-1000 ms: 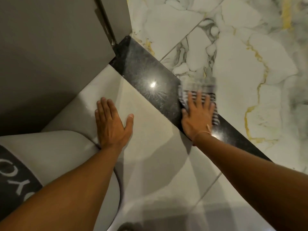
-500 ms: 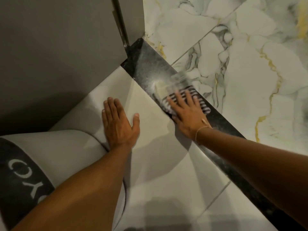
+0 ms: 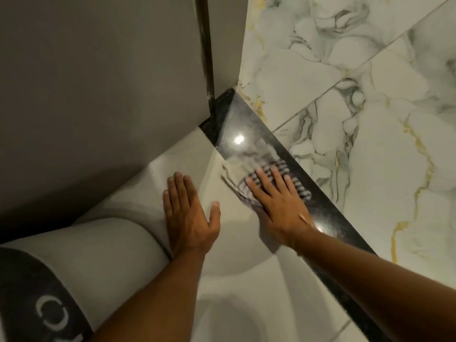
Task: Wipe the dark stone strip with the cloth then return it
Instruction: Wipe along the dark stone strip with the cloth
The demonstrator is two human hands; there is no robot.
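Striped grey-and-white cloth (image 3: 249, 175), blurred, lies on the glossy black stone strip (image 3: 328, 211) under the flat, spread right hand (image 3: 278, 206); the left hand (image 3: 188, 215) rests open on pale tile (image 3: 237, 243), grasping nothing.

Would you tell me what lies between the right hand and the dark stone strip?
In the head view, a striped cloth lies pressed flat under the right hand on the dark stone strip.

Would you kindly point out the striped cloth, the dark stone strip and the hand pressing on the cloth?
striped cloth (image 3: 246, 177): head view, on its blurred part beyond the fingertips.
dark stone strip (image 3: 243, 124): head view, on its bare far end.
right hand (image 3: 278, 201): head view, on the back of the hand.
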